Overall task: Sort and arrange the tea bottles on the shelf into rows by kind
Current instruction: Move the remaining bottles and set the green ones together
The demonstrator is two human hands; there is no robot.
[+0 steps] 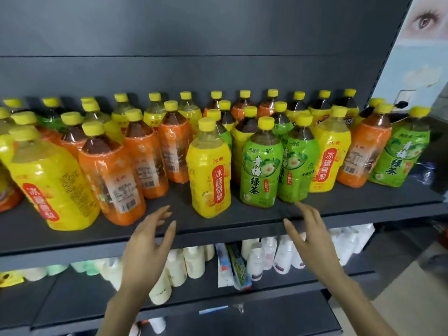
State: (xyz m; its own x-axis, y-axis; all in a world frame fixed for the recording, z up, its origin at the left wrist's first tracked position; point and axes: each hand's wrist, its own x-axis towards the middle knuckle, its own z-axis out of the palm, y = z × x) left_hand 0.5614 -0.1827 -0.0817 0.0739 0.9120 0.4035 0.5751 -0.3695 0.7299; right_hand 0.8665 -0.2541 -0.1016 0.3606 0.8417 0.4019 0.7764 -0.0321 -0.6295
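Along the left end of the shelf (pixel 218 229) I see the sorting barely begun: a big yellow pear-drink bottle (pixel 52 187) stands at the front edge with an orange-labelled tea bottle (pixel 114 180) touching its right side, and behind them yellow, orange and a little green sit mixed together toward the back wall. My left hand (pixel 145 253) hovers just off the front edge below the orange bottles, its grip spread wide and holding nothing. Moving toward the middle, a second yellow bottle (pixel 209 170) stands alone near the front edge, and just beside it on the right two green plum-tea bottles (pixel 260 166) press together, the nearest thing to a grouping by kind here. My right hand (pixel 312 241) hangs over the front edge below those green ones, fingers fanned out and empty. Further right the order runs yellow (pixel 331 154), orange (pixel 366 151), then another green (pixel 404 151) near the right end, so kinds alternate rather than line up. The back row reads as mixed too, with dark-filled and clear-necked bottles side by side. I judge that nearly everything is left to do: all three kinds need gathering into their own rows. Every bottle I can see is capped in yellow, upright and appears full. The lower shelf (pixel 291 282) holds pale bottles that look unrelated.
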